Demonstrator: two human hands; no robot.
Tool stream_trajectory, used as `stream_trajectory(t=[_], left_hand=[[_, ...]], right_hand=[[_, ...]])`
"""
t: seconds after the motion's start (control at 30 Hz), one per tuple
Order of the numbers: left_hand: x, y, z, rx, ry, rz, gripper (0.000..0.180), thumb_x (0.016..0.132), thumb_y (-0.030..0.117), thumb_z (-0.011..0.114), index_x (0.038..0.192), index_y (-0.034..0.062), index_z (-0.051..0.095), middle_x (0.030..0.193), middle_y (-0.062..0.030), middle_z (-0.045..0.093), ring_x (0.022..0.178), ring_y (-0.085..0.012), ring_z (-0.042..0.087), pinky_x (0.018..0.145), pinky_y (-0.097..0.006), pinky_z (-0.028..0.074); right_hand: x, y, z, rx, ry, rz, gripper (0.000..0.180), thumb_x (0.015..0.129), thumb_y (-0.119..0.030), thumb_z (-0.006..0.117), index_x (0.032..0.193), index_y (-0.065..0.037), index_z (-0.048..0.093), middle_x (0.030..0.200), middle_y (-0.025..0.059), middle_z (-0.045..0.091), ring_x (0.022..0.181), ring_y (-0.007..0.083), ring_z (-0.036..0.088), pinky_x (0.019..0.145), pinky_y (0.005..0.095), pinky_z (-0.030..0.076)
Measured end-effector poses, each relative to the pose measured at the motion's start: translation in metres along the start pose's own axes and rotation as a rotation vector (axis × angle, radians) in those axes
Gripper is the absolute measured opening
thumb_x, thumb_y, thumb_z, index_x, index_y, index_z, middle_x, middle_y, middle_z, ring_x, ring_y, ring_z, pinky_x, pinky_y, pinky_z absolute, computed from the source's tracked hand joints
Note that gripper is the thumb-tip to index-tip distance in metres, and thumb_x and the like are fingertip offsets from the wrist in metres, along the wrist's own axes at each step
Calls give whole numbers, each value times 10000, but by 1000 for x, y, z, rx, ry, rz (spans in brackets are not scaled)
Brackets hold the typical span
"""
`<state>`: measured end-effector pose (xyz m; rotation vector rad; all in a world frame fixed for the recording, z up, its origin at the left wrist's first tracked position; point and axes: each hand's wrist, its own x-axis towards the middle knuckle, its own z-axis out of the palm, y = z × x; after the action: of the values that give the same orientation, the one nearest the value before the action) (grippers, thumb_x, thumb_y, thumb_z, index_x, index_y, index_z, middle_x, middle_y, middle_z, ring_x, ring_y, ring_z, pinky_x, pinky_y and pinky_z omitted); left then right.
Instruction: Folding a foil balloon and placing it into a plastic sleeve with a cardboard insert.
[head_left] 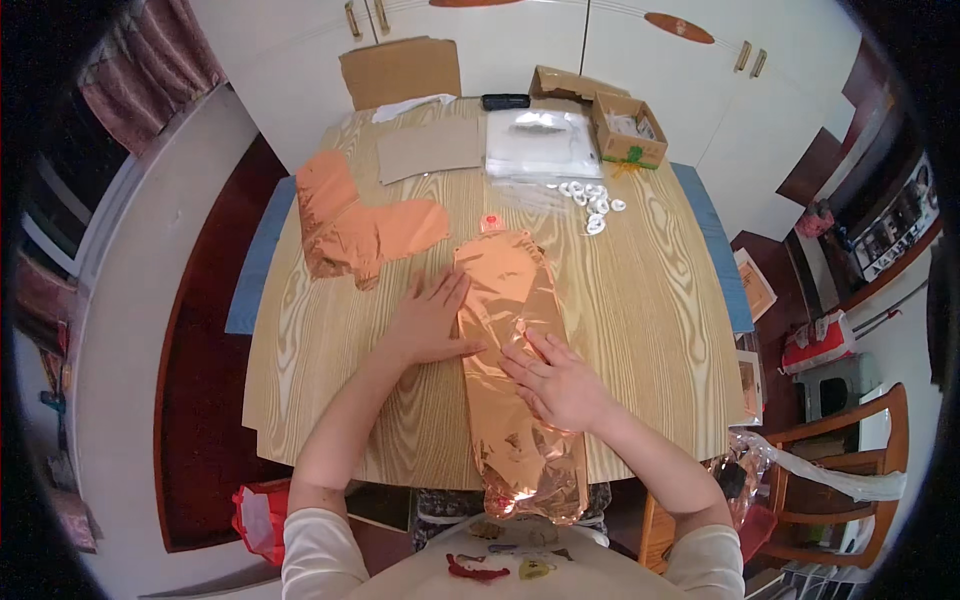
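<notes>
A long, shiny rose-gold foil balloon point(500, 400) lies flat and creased down the middle of the table, its near end hanging past the front edge. At its far end sits a small tab with a red mark point(491, 223). My left hand point(428, 322) rests with fingers spread at the balloon's left edge, fingertips touching the foil. Flat on the right part of the foil lies my right hand point(558, 380), fingers stretched out. Neither hand grips anything. Another rose-gold foil balloon point(350, 225), bent in shape, is spread out at the far left.
Beyond the balloon are a pile of clear plastic bags point(540, 150), several white ribbon rolls point(595, 208), a grey cardboard sheet point(428, 152) and a small cardboard box point(632, 140). A black object point(505, 101) lies at the back edge. A wooden chair point(840, 470) stands at right.
</notes>
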<state>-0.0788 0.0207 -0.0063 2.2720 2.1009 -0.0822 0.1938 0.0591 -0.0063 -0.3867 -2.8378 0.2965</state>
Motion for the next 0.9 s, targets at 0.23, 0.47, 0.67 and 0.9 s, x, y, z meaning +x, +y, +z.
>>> stream_trajectory(t=[0.23, 0.47, 0.67, 0.9], left_hand=[[6, -7, -15, 30, -107, -41, 1255, 675, 844, 536, 1525, 3, 153, 1602, -131, 169, 1484, -271, 145, 1192, -508, 100], [3, -9, -11, 76, -22, -5, 1216, 704, 842, 505, 1514, -7, 188, 1591, -141, 201, 1484, -273, 148, 1189, -517, 105], [-23, -3, 2, 54, 95, 198, 1126, 768, 815, 453, 1484, -29, 251, 1562, -169, 262, 1479, -301, 161, 1181, -534, 120], [-66, 33, -11, -28, -19, 251, 1195, 736, 812, 507, 1470, -90, 231, 1562, -236, 214, 1472, -332, 173, 1178, -538, 101]], right_hand=[[-3, 2, 5, -27, -14, -4, 491, 921, -293, 556, 1375, -107, 519, 1471, 74, 450, 1415, 348, 304, 1141, 487, 269], [0, -1, -3, 13, -40, -17, 499, 911, -371, 567, 1369, -175, 539, 1511, 96, 392, 1424, 379, 276, 1154, 508, 240], [1, -2, -2, -26, -27, -22, 450, 940, -379, 526, 1350, -197, 561, 1495, 84, 417, 1418, 372, 285, 1156, 496, 248], [0, -2, -1, -21, -35, -15, 447, 940, -336, 526, 1361, -190, 549, 1496, 95, 412, 1419, 373, 284, 1161, 494, 240]])
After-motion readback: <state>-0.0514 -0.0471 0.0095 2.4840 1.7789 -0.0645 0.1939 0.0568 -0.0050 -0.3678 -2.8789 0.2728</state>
